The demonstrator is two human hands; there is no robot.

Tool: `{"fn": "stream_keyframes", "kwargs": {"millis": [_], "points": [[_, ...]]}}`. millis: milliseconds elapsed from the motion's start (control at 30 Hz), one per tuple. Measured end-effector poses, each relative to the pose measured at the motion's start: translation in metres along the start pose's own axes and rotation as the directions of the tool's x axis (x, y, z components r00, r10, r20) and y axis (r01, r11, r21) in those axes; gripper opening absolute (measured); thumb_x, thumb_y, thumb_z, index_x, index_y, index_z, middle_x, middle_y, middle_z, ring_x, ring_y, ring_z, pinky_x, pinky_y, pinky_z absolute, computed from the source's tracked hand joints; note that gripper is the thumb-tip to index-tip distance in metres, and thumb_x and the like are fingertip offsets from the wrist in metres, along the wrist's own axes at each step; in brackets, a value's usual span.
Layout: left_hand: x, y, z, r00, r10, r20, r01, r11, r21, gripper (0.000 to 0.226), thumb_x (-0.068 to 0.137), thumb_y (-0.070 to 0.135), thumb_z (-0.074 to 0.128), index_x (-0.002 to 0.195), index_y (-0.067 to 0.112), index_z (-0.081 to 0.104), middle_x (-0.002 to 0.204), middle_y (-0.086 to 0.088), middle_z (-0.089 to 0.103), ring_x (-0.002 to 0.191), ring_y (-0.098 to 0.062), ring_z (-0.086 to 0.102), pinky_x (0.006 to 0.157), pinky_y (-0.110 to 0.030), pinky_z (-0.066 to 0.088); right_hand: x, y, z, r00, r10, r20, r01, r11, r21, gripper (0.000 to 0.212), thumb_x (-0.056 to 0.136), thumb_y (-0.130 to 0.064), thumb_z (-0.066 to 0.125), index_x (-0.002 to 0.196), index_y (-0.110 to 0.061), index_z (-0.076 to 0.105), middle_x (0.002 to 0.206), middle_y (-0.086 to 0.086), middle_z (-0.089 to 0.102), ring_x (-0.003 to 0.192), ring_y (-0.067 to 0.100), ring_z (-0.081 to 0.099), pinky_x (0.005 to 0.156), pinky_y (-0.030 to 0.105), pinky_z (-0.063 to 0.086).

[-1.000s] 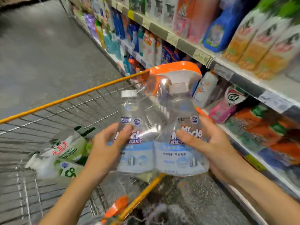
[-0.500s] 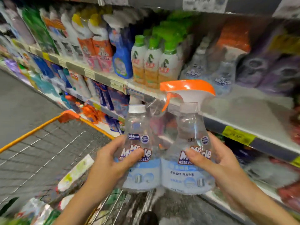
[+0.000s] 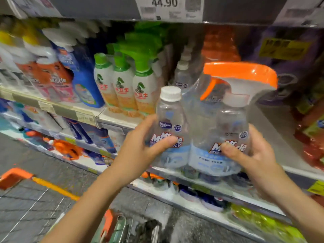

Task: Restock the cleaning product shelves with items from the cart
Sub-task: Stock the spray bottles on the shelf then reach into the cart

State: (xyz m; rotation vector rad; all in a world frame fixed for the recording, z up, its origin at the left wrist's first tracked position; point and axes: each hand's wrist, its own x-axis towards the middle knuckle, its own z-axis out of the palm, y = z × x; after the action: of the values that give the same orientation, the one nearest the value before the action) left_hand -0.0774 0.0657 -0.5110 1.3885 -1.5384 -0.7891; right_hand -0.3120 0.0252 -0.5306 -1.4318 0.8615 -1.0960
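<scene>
Pack (image 3: 199,155): upright, at shelf (image 3: 273,130) edge.
Left hand (image 3: 138,155): clasps its 9 o'clock side.
Right hand (image 3: 257,158): clasps 3 o'clock side.

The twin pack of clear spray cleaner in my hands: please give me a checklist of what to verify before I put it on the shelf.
1. Left hand grips the refill bottle: ok.
2. Right hand grips the spray bottle: ok.
3. Bare shelf space to the right of the spray bottle: ok.
4. Similar clear bottles stand behind, so the spot matches: ok, though blurred.
5. Orange trigger clears the upper shelf: cannot tell.
6. Price label reading 44.90 belongs to this product: cannot tell.
</scene>
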Motion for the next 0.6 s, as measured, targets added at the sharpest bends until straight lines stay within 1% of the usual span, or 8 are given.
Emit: {"fn": "stream_keyframes", "kwargs": {"millis": [67,133,167,233,300,367,467,600], "points": [[0.021,-0.001,0.001,0.999,0.031,0.012,-0.031,0.999,0.023,0.039,0.081,0.037,0.071,0.115,0.030,0.055,0.110,0.024,0.065,0.106,0.013,0.056,0.086,-0.004,0.039,0.019,0.005,-0.004,0.998,-0.029,-0.051,0.029,1.000,-0.002,0.040,0.064,-0.034,0.084,0.099,-0.028,0.065,0.088,-0.017,0.074,0.079,-0.002,0.068,0.068,0.014,0.053],[0.043,-0.005,0.005,0.999,0.042,0.023,-0.043,0.997,0.056,0.040,0.077,0.025,0.076,0.106,0.034,0.050,0.103,0.023,0.060,0.096,0.022,0.054,0.079,0.000,0.038,0.034,0.012,-0.007,0.995,-0.048,-0.087,0.044,0.998,-0.051,0.043,0.063,-0.039,0.086,0.097,-0.026,0.064,0.086,-0.018,0.074,0.079,-0.003,0.069,0.069,0.013,0.052],[0.054,-0.008,0.007,0.998,0.049,0.025,-0.051,0.995,0.088,0.042,0.074,0.019,0.078,0.100,0.035,0.048,0.099,0.023,0.057,0.090,0.024,0.053,0.075,0.000,0.038,0.038,0.017,-0.009,0.993,-0.055,-0.103,0.047,0.996,-0.077,0.041,0.066,-0.034,0.084,0.099,-0.026,0.061,0.085,-0.019,0.073,0.079,-0.003,0.068,0.070,0.012,0.052],[0.076,-0.016,0.009,0.999,0.042,0.033,-0.047,0.985,0.167,0.045,0.069,0.023,0.085,0.100,0.030,0.053,0.096,0.019,0.059,0.089,0.018,0.056,0.075,-0.003,0.041,0.046,0.025,-0.011,0.987,-0.067,-0.149,0.052,0.993,-0.103,0.038,0.067,-0.022,0.074,0.100,-0.028,0.056,0.084,-0.022,0.072,0.081,-0.005,0.067,0.072,0.010,0.050],[0.093,-0.022,0.012,0.995,0.074,0.067,-0.086,0.974,0.209,0.060,0.066,0.033,0.085,0.117,0.018,0.056,0.102,0.018,0.062,0.097,0.006,0.059,0.085,-0.009,0.043,0.052,0.033,-0.015,0.977,-0.096,-0.190,0.072,0.989,-0.130,0.038,0.069,-0.019,0.069,0.102,-0.030,0.054,0.088,-0.023,0.071,0.084,-0.006,0.066,0.074,0.010,0.048],[0.103,-0.029,0.018,0.994,0.079,0.080,-0.095,0.968,0.233,0.068,0.069,0.026,0.084,0.127,0.011,0.051,0.102,0.023,0.056,0.100,0.007,0.054,0.086,-0.002,0.038,0.057,0.040,-0.017,0.977,-0.105,-0.184,0.076,0.985,-0.156,0.039,0.072,-0.019,0.070,0.106,-0.031,0.054,0.094,-0.021,0.071,0.091,-0.003,0.065,0.078,0.012,0.048],[0.106,-0.044,0.023,0.998,0.004,0.068,-0.021,0.968,0.248,0.069,0.071,0.019,0.084,0.132,0.014,0.050,0.102,0.019,0.059,0.108,-0.007,0.058,0.092,-0.018,0.044,0.060,0.052,-0.015,0.982,-0.072,-0.172,0.038,0.981,-0.191,0.037,0.077,-0.022,0.075,0.107,-0.031,0.055,0.098,-0.019,0.070,0.094,-0.001,0.065,0.080,0.013,0.048],[0.104,-0.052,0.024,0.999,-0.023,0.048,0.009,0.961,0.277,0.070,0.070,0.014,0.083,0.130,0.007,0.050,0.096,0.019,0.056,0.097,-0.002,0.052,0.076,-0.003,0.037,0.061,0.056,-0.013,0.991,0.003,-0.135,-0.039,0.964,-0.263,0.042,0.076,-0.022,0.070,0.109,-0.035,0.046,0.098,-0.026,0.065,0.092,-0.014,0.059,0.076,0.003,0.042]]}}
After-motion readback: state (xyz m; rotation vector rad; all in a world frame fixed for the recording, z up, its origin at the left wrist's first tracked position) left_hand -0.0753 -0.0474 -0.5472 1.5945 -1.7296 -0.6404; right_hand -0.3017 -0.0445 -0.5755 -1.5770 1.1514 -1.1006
